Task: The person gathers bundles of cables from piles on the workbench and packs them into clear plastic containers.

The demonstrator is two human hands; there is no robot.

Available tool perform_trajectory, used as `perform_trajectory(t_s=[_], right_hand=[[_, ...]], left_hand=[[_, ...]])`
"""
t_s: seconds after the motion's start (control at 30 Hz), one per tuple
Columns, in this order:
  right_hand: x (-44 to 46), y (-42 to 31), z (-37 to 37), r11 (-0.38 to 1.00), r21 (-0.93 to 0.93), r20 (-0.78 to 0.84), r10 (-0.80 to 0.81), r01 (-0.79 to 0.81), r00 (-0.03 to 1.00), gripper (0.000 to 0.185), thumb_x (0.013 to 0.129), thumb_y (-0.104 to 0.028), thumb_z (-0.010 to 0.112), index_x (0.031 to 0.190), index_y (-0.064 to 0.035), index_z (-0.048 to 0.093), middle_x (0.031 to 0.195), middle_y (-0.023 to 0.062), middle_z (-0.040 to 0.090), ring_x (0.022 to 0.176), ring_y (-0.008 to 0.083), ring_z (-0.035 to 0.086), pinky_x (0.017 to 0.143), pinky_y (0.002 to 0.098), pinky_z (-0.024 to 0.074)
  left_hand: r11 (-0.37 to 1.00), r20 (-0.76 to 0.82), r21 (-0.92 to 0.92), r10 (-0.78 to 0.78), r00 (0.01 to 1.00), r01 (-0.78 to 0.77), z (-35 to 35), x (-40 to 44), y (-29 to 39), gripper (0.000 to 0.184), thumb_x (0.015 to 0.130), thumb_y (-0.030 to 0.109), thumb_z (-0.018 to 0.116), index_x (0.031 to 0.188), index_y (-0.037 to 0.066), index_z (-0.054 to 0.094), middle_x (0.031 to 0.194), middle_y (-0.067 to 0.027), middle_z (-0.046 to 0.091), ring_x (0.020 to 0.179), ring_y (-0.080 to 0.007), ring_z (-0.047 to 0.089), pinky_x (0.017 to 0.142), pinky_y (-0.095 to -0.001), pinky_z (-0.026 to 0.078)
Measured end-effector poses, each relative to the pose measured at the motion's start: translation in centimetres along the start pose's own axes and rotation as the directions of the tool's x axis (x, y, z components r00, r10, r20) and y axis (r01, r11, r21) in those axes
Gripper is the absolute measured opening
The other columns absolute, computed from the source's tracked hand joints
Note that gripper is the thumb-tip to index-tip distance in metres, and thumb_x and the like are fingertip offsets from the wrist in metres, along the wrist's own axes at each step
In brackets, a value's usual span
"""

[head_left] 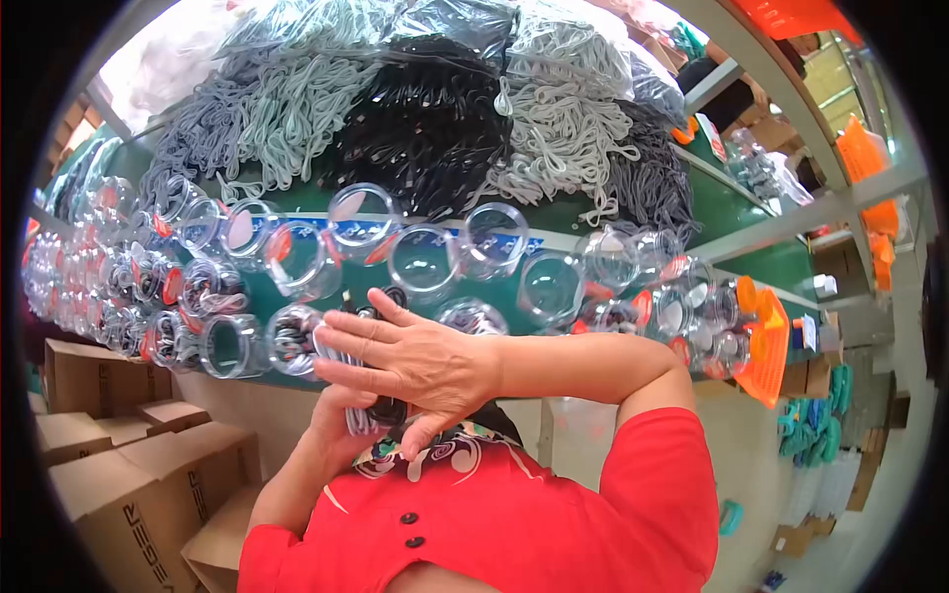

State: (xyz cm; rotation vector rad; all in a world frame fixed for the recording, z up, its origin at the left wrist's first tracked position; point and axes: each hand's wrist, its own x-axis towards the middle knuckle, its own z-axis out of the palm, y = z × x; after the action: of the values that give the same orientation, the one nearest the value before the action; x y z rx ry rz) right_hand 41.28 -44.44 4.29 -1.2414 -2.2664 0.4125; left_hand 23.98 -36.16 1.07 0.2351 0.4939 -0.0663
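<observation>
My left hand point(341, 417) is closed around a bundle of cables point(362, 421), grey and black, held in front of my chest at the table's near edge. Across the top of that bundle lies my right hand point(415, 364), its fingers stretched out and apart, hiding much of the cables. Whether the right palm presses on them I cannot tell. Just left of my fingertips stands a see-through plastic jar point(289, 336) with coiled cables inside. Another see-through jar point(231, 348) is beside it. Partly behind my right wrist is a further jar point(473, 318) with cables in it.
Heaps of black cables point(425, 128) and light grey cables point(563, 133) lie at the back of the green table point(395, 314). Many filled jars point(99, 257) crowd the left end. An orange basket point(766, 346) hangs at the right. Cardboard boxes point(138, 484) stand below left.
</observation>
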Motion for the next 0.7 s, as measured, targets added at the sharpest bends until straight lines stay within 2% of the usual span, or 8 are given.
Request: perform_trajectory(t_s=[0.1, 0.2, 0.27, 0.3, 0.37, 0.47, 0.6, 0.7], right_hand=[[-4.3, 4.6, -4.2, 0.963, 0.244, -0.171, -0.078, 0.119, 0.982, 0.083, 0.082, -0.067, 0.045, 0.136, -0.0034, 0.039, 0.140, 0.0204, 0.036, 0.128, 0.0349, 0.037, 0.104, 0.0526, 0.0247], [-8.8, 14.0, -9.5, 0.882, 0.254, -0.546, 0.469, -0.396, 0.694, 0.032, 0.084, -0.021, 0.065, 0.110, -0.0023, 0.061, 0.104, 0.0144, 0.065, 0.095, 0.0218, 0.062, 0.082, 0.0308, 0.0481], [-13.2, 23.5, -11.5, 0.561, 0.291, -0.515, 0.775, -0.775, 0.367, 0.040, 0.083, -0.029, 0.066, 0.110, -0.0004, 0.061, 0.104, 0.0178, 0.064, 0.098, 0.0236, 0.062, 0.086, 0.0332, 0.0476], [-16.0, 28.8, -11.0, 0.471, 0.050, -0.611, 0.712, -0.881, 0.345, 0.050, 0.079, -0.038, 0.068, 0.112, -0.0011, 0.060, 0.105, 0.0195, 0.064, 0.100, 0.0288, 0.061, 0.088, 0.0358, 0.0466], [-19.6, 34.3, -10.8, 0.357, -0.123, -0.611, 0.708, -0.926, 0.354, 0.058, 0.074, -0.040, 0.071, 0.114, -0.0004, 0.057, 0.105, 0.0213, 0.063, 0.102, 0.0335, 0.060, 0.090, 0.0372, 0.0454], [-22.7, 38.4, -10.3, 0.328, -0.077, -0.361, 0.871, -0.941, 0.333, 0.055, 0.071, -0.032, 0.069, 0.112, 0.0028, 0.056, 0.103, 0.0237, 0.063, 0.101, 0.0353, 0.060, 0.088, 0.0383, 0.0459], [-21.7, 38.8, -11.9, 0.118, 0.389, -0.474, 0.876, -0.914, -0.089, 0.045, 0.070, -0.025, 0.060, 0.103, 0.0053, 0.058, 0.097, 0.0222, 0.065, 0.093, 0.0320, 0.063, 0.082, 0.0385, 0.0473], [-19.1, 40.9, -13.6, 0.200, 0.331, -0.622, 0.781, -0.922, -0.054, 0.047, 0.068, -0.036, 0.070, 0.097, 0.0015, 0.063, 0.090, 0.0168, 0.067, 0.081, 0.0265, 0.065, 0.076, 0.0369, 0.0484]], left_hand=[[0.997, -0.052, 0.025, 0.069, 0.996, -0.068, 0.7, 3.5, -3.4, 0.066, 0.057, 0.004, 0.063, 0.120, 0.005, 0.046, 0.091, -0.0098, 0.055, 0.091, -0.0290, 0.059, 0.086, -0.0409, 0.048], [0.961, 0.049, 0.068, 0.267, 0.963, -0.269, 3.2, 5.2, -5.3, 0.071, 0.053, 0.004, 0.066, 0.121, 0.002, 0.044, 0.085, -0.0079, 0.054, 0.084, -0.0283, 0.059, 0.087, -0.0462, 0.048], [0.940, 0.086, 0.061, 0.329, 0.940, -0.334, 3.1, 5.6, -6.1, 0.072, 0.057, -0.001, 0.065, 0.125, 0.007, 0.043, 0.090, -0.0089, 0.055, 0.090, -0.0300, 0.059, 0.086, -0.0493, 0.048], [0.930, 0.047, 0.088, 0.355, 0.934, -0.358, 3.4, 5.4, -6.5, 0.072, 0.057, -0.001, 0.065, 0.125, 0.007, 0.042, 0.091, -0.0090, 0.055, 0.091, -0.0301, 0.059, 0.086, -0.0497, 0.048], [0.908, -0.040, 0.181, 0.390, 0.920, -0.377, 3.6, 5.3, -7.4, 0.072, 0.055, 0.005, 0.064, 0.124, 0.005, 0.042, 0.091, -0.0111, 0.056, 0.088, -0.0313, 0.060, 0.085, -0.0476, 0.049], [0.887, -0.117, 0.247, 0.426, 0.897, -0.389, 3.7, 5.2, -7.6, 0.072, 0.054, 0.009, 0.062, 0.123, 0.003, 0.042, 0.089, -0.0133, 0.057, 0.085, -0.0324, 0.061, 0.084, -0.0464, 0.049], [0.885, -0.172, 0.180, 0.457, 0.872, -0.429, 3.0, 5.6, -7.8, 0.070, 0.054, 0.009, 0.060, 0.122, 0.001, 0.042, 0.088, -0.0157, 0.058, 0.083, -0.0331, 0.062, 0.081, -0.0467, 0.050], [0.876, -0.238, 0.148, 0.483, 0.843, -0.460, 2.9, 5.7, -8.5, 0.069, 0.055, 0.009, 0.060, 0.122, 0.000, 0.042, 0.089, -0.0165, 0.059, 0.083, -0.0334, 0.062, 0.081, -0.0463, 0.050]])
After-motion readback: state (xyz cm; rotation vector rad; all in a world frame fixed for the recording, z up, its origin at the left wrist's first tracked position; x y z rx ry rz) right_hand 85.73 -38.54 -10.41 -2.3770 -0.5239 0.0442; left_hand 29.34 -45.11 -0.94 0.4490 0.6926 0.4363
